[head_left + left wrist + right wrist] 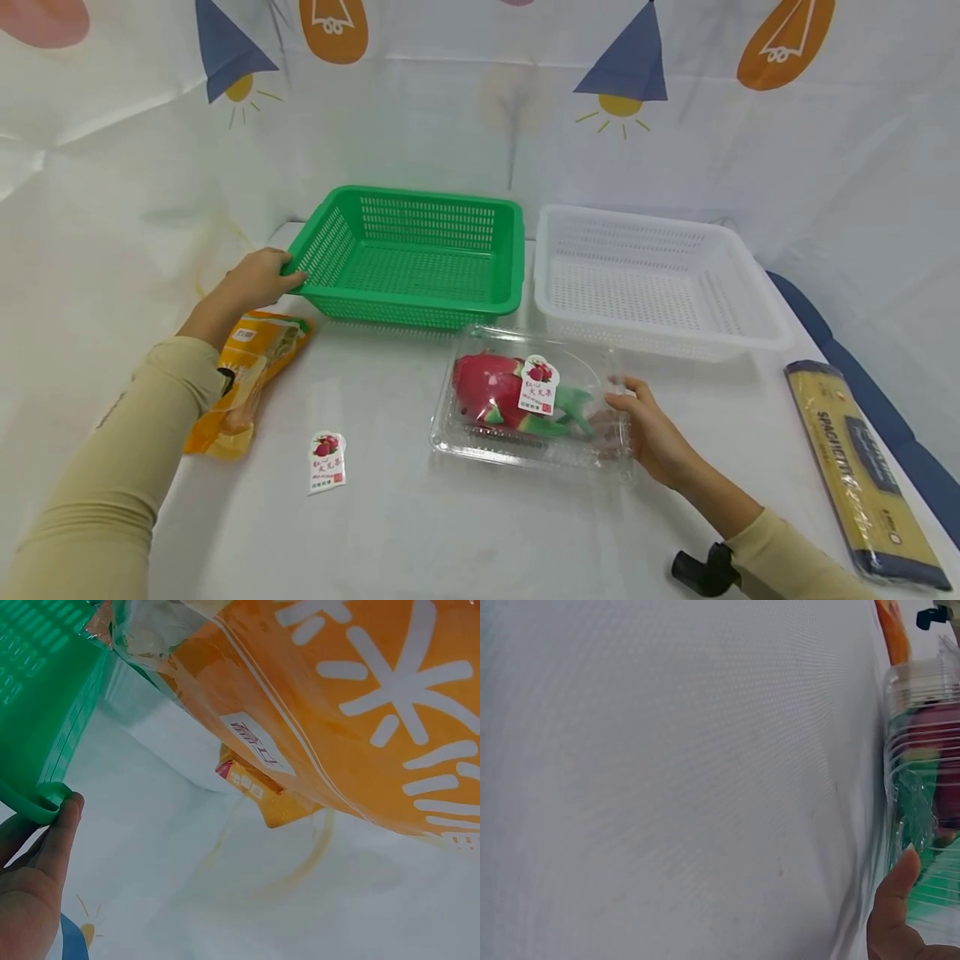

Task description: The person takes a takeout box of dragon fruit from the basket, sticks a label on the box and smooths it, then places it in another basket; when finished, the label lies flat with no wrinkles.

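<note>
In the head view my left hand (262,277) grips the left rim of a green plastic basket (405,297). The left wrist view shows the fingers (61,840) at the basket's rim (30,806). My right hand (651,429) holds the right end of a clear plastic clamshell box (495,454), the thumb on its lid edge. Inside lies a red dragon fruit (480,385) with green tips, and a printed label (538,385) sits on the lid. The right wrist view catches the thumb (896,889) against the box (922,690).
A white basket (660,329) stands right of the green one. An orange food packet (262,354) lies below my left wrist. A loose dragon-fruit label (327,462) lies on the white table (405,533). A spaghetti pack (862,467) lies at the right edge, near a blue chair back (885,408).
</note>
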A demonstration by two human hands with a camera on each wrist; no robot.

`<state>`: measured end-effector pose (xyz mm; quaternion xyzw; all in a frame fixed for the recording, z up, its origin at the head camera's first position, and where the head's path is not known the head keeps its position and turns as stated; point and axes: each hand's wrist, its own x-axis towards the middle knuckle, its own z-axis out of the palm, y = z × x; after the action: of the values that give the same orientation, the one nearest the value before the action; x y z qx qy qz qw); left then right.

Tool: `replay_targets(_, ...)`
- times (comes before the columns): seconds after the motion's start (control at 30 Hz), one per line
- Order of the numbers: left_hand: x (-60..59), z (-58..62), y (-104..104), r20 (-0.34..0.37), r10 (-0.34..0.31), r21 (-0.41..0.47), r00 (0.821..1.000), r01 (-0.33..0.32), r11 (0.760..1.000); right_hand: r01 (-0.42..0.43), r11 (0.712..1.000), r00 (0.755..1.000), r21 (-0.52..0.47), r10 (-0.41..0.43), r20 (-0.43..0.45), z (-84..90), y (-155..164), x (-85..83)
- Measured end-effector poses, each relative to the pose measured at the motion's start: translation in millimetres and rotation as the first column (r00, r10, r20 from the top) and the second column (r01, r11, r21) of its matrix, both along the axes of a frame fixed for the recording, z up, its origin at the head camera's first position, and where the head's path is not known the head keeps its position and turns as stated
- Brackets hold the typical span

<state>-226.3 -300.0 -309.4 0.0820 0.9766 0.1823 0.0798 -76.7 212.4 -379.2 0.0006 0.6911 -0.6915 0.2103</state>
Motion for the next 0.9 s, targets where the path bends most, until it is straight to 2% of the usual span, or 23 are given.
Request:
replay_targets(0.47,1.4,2.2,0.1,-0.009,-0.006,0.003,1.000,0.006,1.000,-0.080,0.996,0.996,-0.027,0.079,-0.038,-1.7,-14.8,8.1)
replay_targets(0.9,3.4,2.9,-0.1,-0.014,-0.022,0.008,1.000,0.022,1.000,-0.117,0.993,0.992,-0.021,0.116,-0.049,-1.8,-32.4,6.6)
